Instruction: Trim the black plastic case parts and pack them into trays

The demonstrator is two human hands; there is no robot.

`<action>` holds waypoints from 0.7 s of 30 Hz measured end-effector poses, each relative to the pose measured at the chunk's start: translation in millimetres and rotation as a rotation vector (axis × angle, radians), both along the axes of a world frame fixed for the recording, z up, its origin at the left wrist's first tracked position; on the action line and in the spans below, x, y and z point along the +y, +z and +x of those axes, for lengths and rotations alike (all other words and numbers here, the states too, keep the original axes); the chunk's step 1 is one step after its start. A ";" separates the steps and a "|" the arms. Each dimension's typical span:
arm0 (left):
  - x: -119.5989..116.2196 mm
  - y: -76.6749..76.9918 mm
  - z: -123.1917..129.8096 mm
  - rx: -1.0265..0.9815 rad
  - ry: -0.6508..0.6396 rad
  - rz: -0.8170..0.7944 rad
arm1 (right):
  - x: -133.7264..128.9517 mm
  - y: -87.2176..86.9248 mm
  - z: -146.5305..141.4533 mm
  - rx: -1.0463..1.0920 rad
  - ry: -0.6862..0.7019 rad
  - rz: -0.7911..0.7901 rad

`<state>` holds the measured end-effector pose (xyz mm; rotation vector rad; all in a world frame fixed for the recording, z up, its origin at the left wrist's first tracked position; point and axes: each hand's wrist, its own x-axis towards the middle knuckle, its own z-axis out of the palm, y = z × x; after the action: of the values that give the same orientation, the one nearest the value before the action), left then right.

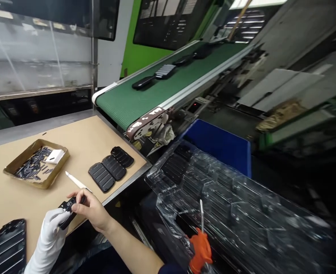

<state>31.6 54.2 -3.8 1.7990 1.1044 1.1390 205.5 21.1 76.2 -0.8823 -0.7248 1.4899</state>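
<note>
My left hand (53, 225), in a white glove, is closed around a black plastic part (68, 209) just over the table's front edge. The bare fingers of my right hand (89, 209) pinch the other end of the same part; fingers cover much of it. Just beyond my hands lies a white pen-like tool (78, 181). To its left, a shallow cardboard box (38, 184) holds many small black pieces (32, 163) and a white block (54, 156). Several ribbed black panels (102, 177) lie side by side at the table's right edge.
More black panels (10, 245) rest at the near left of the table (79, 133). A green conveyor (139, 101) carrying black parts slopes down to the table. At right are clear plastic trays (219, 186), an orange-handled tool (200, 249) and a blue bin (222, 140).
</note>
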 end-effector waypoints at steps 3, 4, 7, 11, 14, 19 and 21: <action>3.2 -2.2 5.9 0.023 -0.198 0.179 | -14.8 -3.2 30.5 -0.178 0.065 0.134; 2.9 1.0 10.1 0.057 -0.292 0.167 | -21.9 -2.9 41.2 -0.316 0.085 0.188; -4.4 22.6 32.8 0.173 -0.603 0.015 | -48.4 3.2 69.4 -0.756 0.108 0.315; -20.7 63.3 80.1 0.136 -0.690 -0.225 | -83.5 17.8 102.8 -0.842 -0.063 0.223; -24.7 85.1 114.0 0.080 -0.633 -0.397 | -103.1 27.6 131.9 -0.767 -0.305 0.034; -25.5 90.1 153.1 0.149 -0.642 -0.384 | -121.2 40.4 151.7 -0.859 0.132 -0.188; -27.4 84.7 163.4 0.116 -0.643 -0.357 | -121.8 44.1 148.8 -0.995 0.197 -0.177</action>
<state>195.0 26.8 80.9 1.7509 0.6507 0.4302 354.3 -100.7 120.3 -1.7622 -1.4355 1.2343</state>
